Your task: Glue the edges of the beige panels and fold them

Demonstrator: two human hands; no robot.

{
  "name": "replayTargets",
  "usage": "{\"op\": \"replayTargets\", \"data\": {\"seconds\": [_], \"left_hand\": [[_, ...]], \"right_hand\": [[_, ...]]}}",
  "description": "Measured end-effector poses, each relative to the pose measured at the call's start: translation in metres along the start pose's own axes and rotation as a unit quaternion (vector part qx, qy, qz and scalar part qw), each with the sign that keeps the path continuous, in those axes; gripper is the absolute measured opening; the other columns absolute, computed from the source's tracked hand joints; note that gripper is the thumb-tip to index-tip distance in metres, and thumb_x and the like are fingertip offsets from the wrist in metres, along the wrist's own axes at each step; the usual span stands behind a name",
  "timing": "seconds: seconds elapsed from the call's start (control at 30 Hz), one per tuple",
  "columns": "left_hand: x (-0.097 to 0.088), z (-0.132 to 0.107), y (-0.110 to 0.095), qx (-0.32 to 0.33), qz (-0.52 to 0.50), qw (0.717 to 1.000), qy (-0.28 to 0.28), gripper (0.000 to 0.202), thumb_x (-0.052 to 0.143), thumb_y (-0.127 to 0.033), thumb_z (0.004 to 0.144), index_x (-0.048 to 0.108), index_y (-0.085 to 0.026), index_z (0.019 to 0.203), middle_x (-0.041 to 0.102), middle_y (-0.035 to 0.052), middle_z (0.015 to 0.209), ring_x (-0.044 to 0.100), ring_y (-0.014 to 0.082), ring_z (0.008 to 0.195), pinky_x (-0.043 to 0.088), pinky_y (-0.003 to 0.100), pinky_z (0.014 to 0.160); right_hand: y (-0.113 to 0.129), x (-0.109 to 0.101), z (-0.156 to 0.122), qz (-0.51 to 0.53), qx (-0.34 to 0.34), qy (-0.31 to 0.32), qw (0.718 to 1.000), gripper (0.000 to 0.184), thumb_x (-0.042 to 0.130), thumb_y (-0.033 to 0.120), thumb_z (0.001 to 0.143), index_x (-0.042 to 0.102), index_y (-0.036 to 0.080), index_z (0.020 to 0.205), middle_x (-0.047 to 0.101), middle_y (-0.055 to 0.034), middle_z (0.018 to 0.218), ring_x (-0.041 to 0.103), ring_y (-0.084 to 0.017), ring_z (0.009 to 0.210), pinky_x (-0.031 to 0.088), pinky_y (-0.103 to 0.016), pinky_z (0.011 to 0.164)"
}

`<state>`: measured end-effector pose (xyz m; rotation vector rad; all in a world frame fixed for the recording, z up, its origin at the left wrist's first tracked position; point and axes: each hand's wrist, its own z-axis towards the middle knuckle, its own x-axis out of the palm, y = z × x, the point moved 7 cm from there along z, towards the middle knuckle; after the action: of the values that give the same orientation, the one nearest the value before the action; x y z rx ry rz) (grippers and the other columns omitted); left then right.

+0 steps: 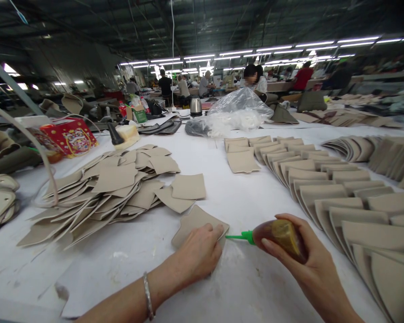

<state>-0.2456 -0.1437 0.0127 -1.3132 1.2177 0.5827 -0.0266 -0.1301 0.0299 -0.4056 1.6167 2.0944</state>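
One silver bracelet point(148, 296) is worn above the left hand point(202, 251), by which one beige panel point(190, 224) is gripped on the worktop point(218, 184). One squeeze bottle point(278, 235) is gripped by the right hand point(313, 260), its single green nozzle point(246, 237) aimed at the panel's right edge. One panel heap point(116, 179), uncountable, is piled left.

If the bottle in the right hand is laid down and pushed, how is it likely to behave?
The bottle would probably roll, since its body looks rounded. It seems fairly light, as the right hand alone holds it. Its thin green nozzle may bend if pressed.
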Motion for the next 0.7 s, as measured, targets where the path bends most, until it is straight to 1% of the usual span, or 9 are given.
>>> {"op": "replayTargets", "data": {"seconds": [0.07, 0.2, 0.27, 0.37, 0.4, 0.53, 0.57, 0.67, 0.7], "left_hand": [[0.000, 0.000, -0.001, -0.004, 0.002, 1.000, 0.006, 0.035, 0.036, -0.020, 0.092, 0.057, -0.025, 0.119, 0.062, 0.0057, 0.094, 0.062, 0.0231, 0.087, 0.048, 0.032, 0.081], [-0.003, -0.002, -0.002, -0.008, 0.003, 1.000, 0.013, 0.041, 0.036, -0.020, 0.091, 0.055, -0.026, 0.127, 0.062, 0.0056, 0.095, 0.062, 0.0233, 0.089, 0.048, 0.032, 0.081], [-0.004, -0.002, -0.002, -0.008, 0.000, 1.000, 0.012, 0.042, 0.036, -0.020, 0.091, 0.055, -0.026, 0.127, 0.062, 0.0058, 0.096, 0.063, 0.0234, 0.089, 0.048, 0.032, 0.081], [-0.005, -0.003, 0.000, -0.007, -0.011, 1.000, 0.008, 0.043, 0.036, -0.021, 0.091, 0.055, -0.024, 0.129, 0.063, 0.0065, 0.099, 0.063, 0.0236, 0.093, 0.048, 0.032, 0.084], [-0.005, -0.003, 0.000, -0.006, -0.013, 1.000, 0.007, 0.043, 0.035, -0.021, 0.091, 0.055, -0.023, 0.130, 0.064, 0.0069, 0.100, 0.063, 0.0237, 0.094, 0.048, 0.033, 0.085], [-0.006, -0.005, 0.001, -0.003, -0.017, 1.000, 0.007, 0.046, 0.033, -0.022, 0.092, 0.053, -0.022, 0.134, 0.064, 0.0078, 0.103, 0.063, 0.0242, 0.095, 0.049, 0.034, 0.086], [-0.006, -0.005, 0.000, -0.002, -0.019, 1.000, 0.008, 0.046, 0.033, -0.021, 0.092, 0.053, -0.021, 0.134, 0.064, 0.0080, 0.103, 0.063, 0.0244, 0.095, 0.049, 0.034, 0.087], [-0.005, -0.006, 0.000, 0.005, -0.029, 1.000, 0.009, 0.048, 0.033, -0.021, 0.092, 0.052, -0.020, 0.136, 0.064, 0.0086, 0.103, 0.063, 0.0252, 0.095, 0.049, 0.036, 0.087], [-0.005, -0.006, 0.000, 0.007, -0.030, 0.999, 0.006, 0.048, 0.033, -0.021, 0.092, 0.052, -0.019, 0.136, 0.064, 0.0089, 0.104, 0.063, 0.0255, 0.095, 0.049, 0.037, 0.088]], "right_hand": [[-0.001, 0.000, 0.000, 0.009, 0.010, 0.011, 1.000, 0.052, 0.074, 0.058, 0.076, 0.056, 0.028, 0.115, 0.065, -0.0009, 0.100, 0.064, -0.024, 0.087, 0.051, -0.032, 0.076], [-0.002, -0.003, 0.000, 0.007, 0.018, -0.013, 1.000, 0.053, 0.074, 0.058, 0.075, 0.056, 0.028, 0.114, 0.065, -0.0008, 0.100, 0.064, -0.023, 0.086, 0.051, -0.031, 0.076], [-0.003, 0.000, -0.002, 0.020, 0.021, 0.009, 1.000, 0.052, 0.074, 0.057, 0.076, 0.055, 0.028, 0.115, 0.065, -0.0008, 0.098, 0.064, -0.023, 0.084, 0.052, -0.030, 0.075], [-0.005, 0.010, -0.006, 0.049, 0.027, 0.071, 0.996, 0.049, 0.072, 0.054, 0.080, 0.054, 0.027, 0.117, 0.065, -0.0002, 0.093, 0.065, -0.022, 0.081, 0.053, -0.028, 0.071], [-0.005, 0.010, -0.007, 0.052, 0.028, 0.075, 0.995, 0.049, 0.071, 0.054, 0.080, 0.054, 0.026, 0.116, 0.066, -0.0003, 0.092, 0.066, -0.022, 0.080, 0.053, -0.027, 0.071], [-0.008, 0.003, -0.008, 0.041, 0.027, 0.034, 0.998, 0.051, 0.073, 0.055, 0.078, 0.055, 0.025, 0.115, 0.066, -0.0015, 0.095, 0.065, -0.023, 0.083, 0.053, -0.027, 0.072], [-0.008, 0.003, -0.009, 0.040, 0.026, 0.039, 0.998, 0.050, 0.073, 0.054, 0.078, 0.055, 0.025, 0.115, 0.066, -0.0014, 0.095, 0.065, -0.022, 0.083, 0.053, -0.027, 0.071], [-0.006, 0.011, -0.014, 0.048, 0.022, 0.094, 0.994, 0.048, 0.070, 0.053, 0.081, 0.054, 0.026, 0.117, 0.066, -0.0006, 0.094, 0.065, -0.022, 0.084, 0.053, -0.025, 0.071], [-0.006, 0.013, -0.015, 0.050, 0.021, 0.103, 0.993, 0.048, 0.070, 0.053, 0.082, 0.053, 0.026, 0.118, 0.066, -0.0004, 0.095, 0.065, -0.021, 0.085, 0.053, -0.024, 0.071]]}}
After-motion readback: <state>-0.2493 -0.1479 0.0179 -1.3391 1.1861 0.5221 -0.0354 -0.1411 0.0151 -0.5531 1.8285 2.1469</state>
